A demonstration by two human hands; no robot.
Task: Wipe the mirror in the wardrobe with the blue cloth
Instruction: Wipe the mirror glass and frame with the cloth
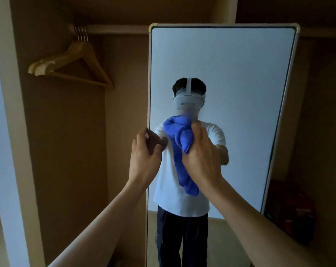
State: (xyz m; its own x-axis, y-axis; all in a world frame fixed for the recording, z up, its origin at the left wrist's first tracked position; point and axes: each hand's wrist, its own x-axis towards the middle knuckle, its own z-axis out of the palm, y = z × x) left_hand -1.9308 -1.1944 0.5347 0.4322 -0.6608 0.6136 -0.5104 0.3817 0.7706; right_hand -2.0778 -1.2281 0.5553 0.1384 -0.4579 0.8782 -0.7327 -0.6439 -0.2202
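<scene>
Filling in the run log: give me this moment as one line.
left hand: grips mirror left edge | right hand: holds bunched blue cloth in front of mirror | wooden hangers: on rail, upper left

mirror [230, 74]: 1 | blue cloth [179, 143]: 1 | hands: 2, left hand [144, 157], right hand [202, 158] | wooden hangers [42, 66], 10 o'clock: 4 by hooks | rail [115, 28]: 1

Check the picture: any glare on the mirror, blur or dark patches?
Head view: no glare on the mirror; wardrobe dim, darkest lower right; blurred patch above the blue cloth; left hand and right hand sharp; straight edges bow.
</scene>
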